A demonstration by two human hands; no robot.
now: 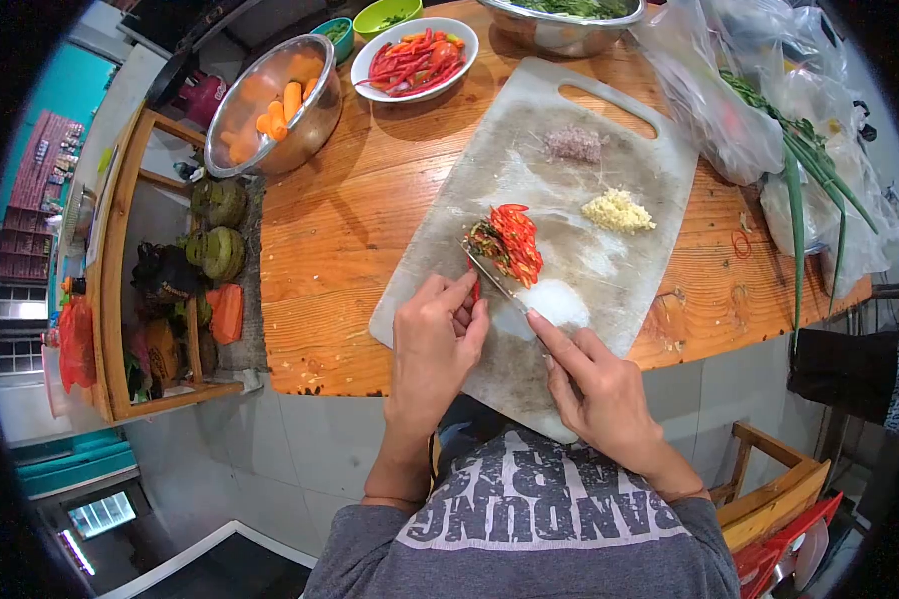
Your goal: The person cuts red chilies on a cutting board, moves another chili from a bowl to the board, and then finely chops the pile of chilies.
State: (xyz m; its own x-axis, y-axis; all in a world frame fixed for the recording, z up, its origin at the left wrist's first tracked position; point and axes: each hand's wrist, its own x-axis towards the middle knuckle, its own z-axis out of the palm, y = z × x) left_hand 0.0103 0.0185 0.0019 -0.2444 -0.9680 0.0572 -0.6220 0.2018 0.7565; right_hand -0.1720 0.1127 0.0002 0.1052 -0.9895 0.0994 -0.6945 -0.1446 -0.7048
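My left hand (438,334) pinches a short piece of red chili (476,288) against the white cutting board (449,215). In my right hand (594,384) is a knife (494,277), its handle hidden by my fingers and its blade slanting up and left beside the chili. Just beyond the blade lies a heap of sliced red chili (514,240), with some greenish bits at its left side. A white mound, like salt or sugar, (556,302) sits right of the blade. Farther up the board are minced garlic (618,211) and a pile of chopped purplish shallot (573,145).
Along the table's far side stand a steel bowl (325,115) with carrots, a white bowl (366,92) of red chilies, small green bowls, and a steel bowl (564,38) of greens. Plastic bags (714,120) and spring onions (795,190) lie at the right. A wooden shelf stands left.
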